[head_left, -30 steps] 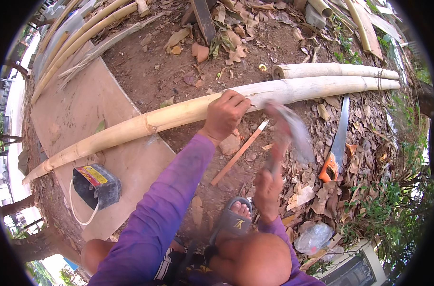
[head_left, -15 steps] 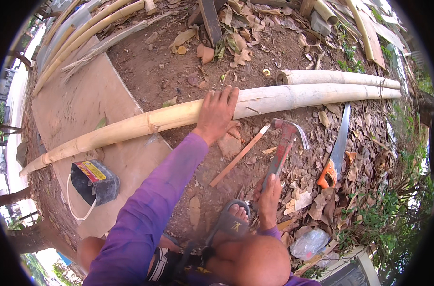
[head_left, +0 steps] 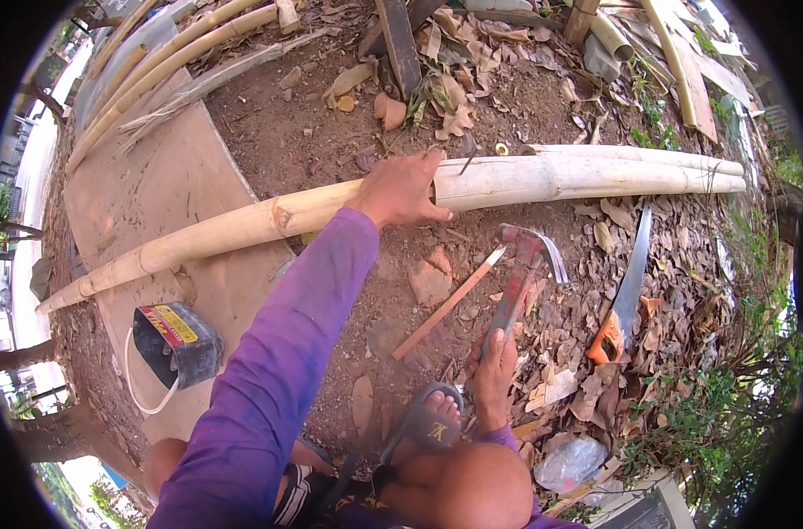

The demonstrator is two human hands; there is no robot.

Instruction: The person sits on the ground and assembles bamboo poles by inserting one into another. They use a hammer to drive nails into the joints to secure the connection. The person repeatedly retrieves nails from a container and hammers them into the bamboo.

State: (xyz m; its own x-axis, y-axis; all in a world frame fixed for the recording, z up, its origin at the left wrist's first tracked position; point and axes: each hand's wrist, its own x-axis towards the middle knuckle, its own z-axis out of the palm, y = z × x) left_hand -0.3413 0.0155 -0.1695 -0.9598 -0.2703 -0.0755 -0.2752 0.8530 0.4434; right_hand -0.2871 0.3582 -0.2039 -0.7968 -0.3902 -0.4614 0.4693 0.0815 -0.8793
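A long bamboo pole (head_left: pixel 242 223) lies across the ground in front of me, from far left to right. My left hand (head_left: pixel 403 189) is wrapped over its middle, the thumb on the near side. A thin dark nail-like piece (head_left: pixel 468 162) sticks up from the pole just right of that hand. My right hand (head_left: pixel 492 370) grips the handle of a claw hammer (head_left: pixel 520 278), its worn red head held low over the ground. Between the hands lies a slim reddish-brown stick (head_left: pixel 445 304) with a pale tip, near a broken brick-like lump (head_left: pixel 431 279).
A handsaw (head_left: pixel 629 282) with an orange handle lies on dry leaves at right. At left, a cut-open dark container (head_left: pixel 198 353) with a white cord handle stands on a brown board (head_left: pixel 154 176). A second bamboo length (head_left: pixel 635 154) lies behind the pole; more poles are far left.
The bamboo pole has rolled away from me under my left hand; the nail-like piece has gone from its near side to its upper side. My right hand still holds the hammer low.
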